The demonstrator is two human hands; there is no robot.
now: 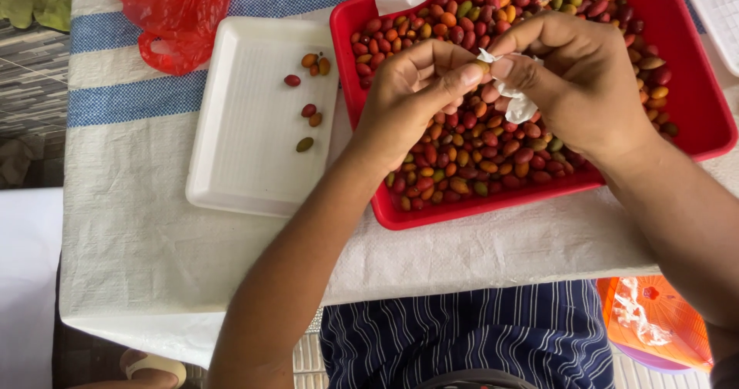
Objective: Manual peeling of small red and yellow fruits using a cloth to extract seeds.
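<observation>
1. A crumpled white tissue (517, 104) is pinched between the left hand (412, 100) and the right hand (577, 81), fingertips pressed together above the middle of a red rectangular plastic tray (539, 196).
2. Whether a fruit is wrapped inside the tissue cannot be told; it is hidden by the thumbs.
3. The red tray is filled with small oval fruits, red, orange, yellow and green (493, 154), heaped beneath both hands.
4. A white rectangular foam tray (246, 173) is placed just left of the red tray, edges touching or nearly so; seven sorted fruits (309, 112) are scattered in its upper right part.
5. Both trays are carried on a desk covered by a white woven cloth with blue stripes (131, 235).
6. A crumpled red plastic bag (173, 11) is seen at the far edge, beside the white tray.
</observation>
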